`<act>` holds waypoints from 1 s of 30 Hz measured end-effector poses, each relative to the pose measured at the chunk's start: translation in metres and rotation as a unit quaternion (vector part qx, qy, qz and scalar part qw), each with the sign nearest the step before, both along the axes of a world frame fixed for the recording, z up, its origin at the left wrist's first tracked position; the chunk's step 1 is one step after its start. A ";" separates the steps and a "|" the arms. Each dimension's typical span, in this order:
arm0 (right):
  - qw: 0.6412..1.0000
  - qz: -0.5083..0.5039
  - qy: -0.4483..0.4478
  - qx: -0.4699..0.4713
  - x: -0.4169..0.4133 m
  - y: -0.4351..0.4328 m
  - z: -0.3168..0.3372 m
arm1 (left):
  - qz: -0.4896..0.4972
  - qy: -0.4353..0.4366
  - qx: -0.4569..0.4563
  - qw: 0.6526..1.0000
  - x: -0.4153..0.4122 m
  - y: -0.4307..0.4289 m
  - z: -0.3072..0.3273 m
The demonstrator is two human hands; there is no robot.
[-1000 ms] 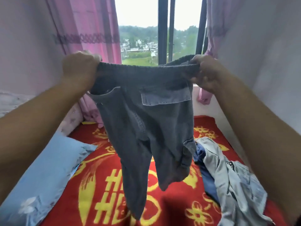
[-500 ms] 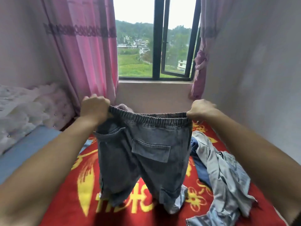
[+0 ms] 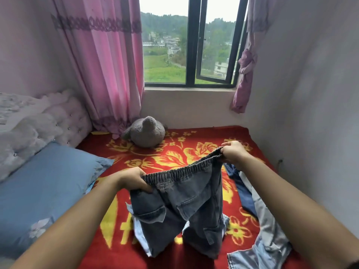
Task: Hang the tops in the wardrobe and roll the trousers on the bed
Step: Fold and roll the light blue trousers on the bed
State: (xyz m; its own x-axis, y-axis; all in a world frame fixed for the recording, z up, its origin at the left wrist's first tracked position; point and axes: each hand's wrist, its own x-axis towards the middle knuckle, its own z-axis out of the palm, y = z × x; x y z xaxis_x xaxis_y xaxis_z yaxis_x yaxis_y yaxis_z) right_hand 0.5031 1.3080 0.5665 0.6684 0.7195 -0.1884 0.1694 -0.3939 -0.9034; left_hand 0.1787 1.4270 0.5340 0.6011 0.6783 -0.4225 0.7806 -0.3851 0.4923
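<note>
Dark grey trousers (image 3: 186, 208) with an elastic waistband hang low over the red and yellow blanket of the bed (image 3: 174, 156), their legs crumpling onto it. My left hand (image 3: 132, 180) grips the waistband's left end. The right end is pinched by my right hand (image 3: 234, 151), which is farther away and higher, so the waistband slants. Light grey and blue garments (image 3: 266, 230) lie in a heap at the right of the bed. No wardrobe is in view.
A blue pillow (image 3: 44, 193) lies at the left by a white tufted headboard (image 3: 38, 123). A grey plush toy (image 3: 145, 132) sits at the far edge under the window (image 3: 192, 45). Pink curtains hang on both sides; a wall borders the bed's right side.
Both hands have brought the trousers down from in front of the window to just above the blanket. The legs now touch the bed, and the plush toy has come into sight.
</note>
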 end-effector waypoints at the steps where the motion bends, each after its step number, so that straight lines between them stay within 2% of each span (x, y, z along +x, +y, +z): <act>1: 0.999 -0.014 0.027 0.015 0.000 0.002 -0.004 | -0.013 0.008 0.011 1.000 0.004 0.000 0.000; 3: 0.998 -0.025 0.050 0.032 -0.003 0.005 -0.010 | -0.045 0.055 0.054 0.996 0.014 -0.002 0.002; 4: 0.999 -0.023 0.028 0.032 -0.005 0.005 -0.011 | -0.059 0.092 0.092 0.990 0.020 -0.005 0.004; 6: 0.994 -0.008 -0.105 0.005 -0.009 -0.002 -0.013 | -0.051 0.163 0.199 0.965 0.030 -0.011 0.004; 7: 0.977 0.017 -0.211 -0.029 -0.009 -0.008 -0.012 | -0.033 0.179 0.248 0.952 0.034 -0.014 0.003; 9: 0.891 0.074 -0.429 -0.130 -0.010 -0.025 -0.011 | 0.016 0.155 0.282 0.947 0.039 -0.015 -0.002; 10: 0.856 0.082 -0.485 -0.160 -0.009 -0.033 -0.013 | 0.043 0.115 0.265 0.956 0.039 -0.016 -0.004; 11: 0.839 0.083 -0.505 -0.185 -0.008 -0.039 -0.016 | 0.063 0.061 0.227 0.970 0.039 -0.016 -0.007; 12: 0.850 0.073 -0.484 -0.197 -0.006 -0.043 -0.019 | 0.068 -0.007 0.172 0.983 0.039 -0.016 -0.010; 14: 0.909 0.047 -0.369 -0.186 -0.002 -0.048 -0.020 | 0.062 -0.123 0.031 0.990 0.039 -0.020 -0.019; 16: 0.977 0.012 -0.176 -0.122 0.003 -0.050 -0.022 | 0.060 -0.157 -0.100 0.981 0.036 -0.028 -0.024; 17: 0.994 -0.012 -0.073 -0.083 0.004 -0.051 -0.023 | 0.050 -0.152 -0.142 0.977 0.033 -0.031 -0.026; 18: 0.998 -0.038 0.013 -0.053 0.003 -0.051 -0.026 | 0.041 -0.140 -0.165 0.975 0.032 -0.032 -0.028; 20: 0.994 -0.062 0.088 -0.034 0.000 -0.049 -0.029 | 0.037 -0.129 -0.180 0.974 0.032 -0.036 -0.032; 22: 0.993 -0.045 0.103 -0.041 -0.005 -0.045 -0.035 | 0.061 -0.138 -0.210 0.966 0.034 -0.040 -0.033; 24: 0.995 -0.014 0.093 -0.037 -0.012 -0.043 -0.037 | 0.111 -0.173 -0.265 0.942 0.036 -0.042 -0.034; 25: 0.997 0.008 0.067 -0.038 -0.014 -0.044 -0.037 | 0.142 -0.195 -0.273 0.931 0.035 -0.042 -0.033; 27: 0.995 0.056 -0.060 -0.055 -0.010 -0.049 -0.037 | 0.193 -0.206 -0.193 0.940 0.029 -0.037 -0.028; 28: 0.978 0.072 -0.174 -0.086 -0.005 -0.054 -0.035 | 0.206 -0.184 -0.121 0.954 0.024 -0.033 -0.027; 30: 0.906 0.072 -0.383 -0.165 0.000 -0.066 -0.030 | 0.201 -0.097 0.030 0.974 0.010 -0.024 -0.024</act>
State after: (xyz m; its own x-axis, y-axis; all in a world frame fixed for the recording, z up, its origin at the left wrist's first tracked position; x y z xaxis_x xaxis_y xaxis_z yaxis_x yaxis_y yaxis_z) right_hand 0.5029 1.2421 0.5369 0.5973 0.7989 0.0713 0.7685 -0.5445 -0.3361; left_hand 0.1891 1.4026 0.5098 0.3457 0.8956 -0.2800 0.7691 -0.0995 0.6313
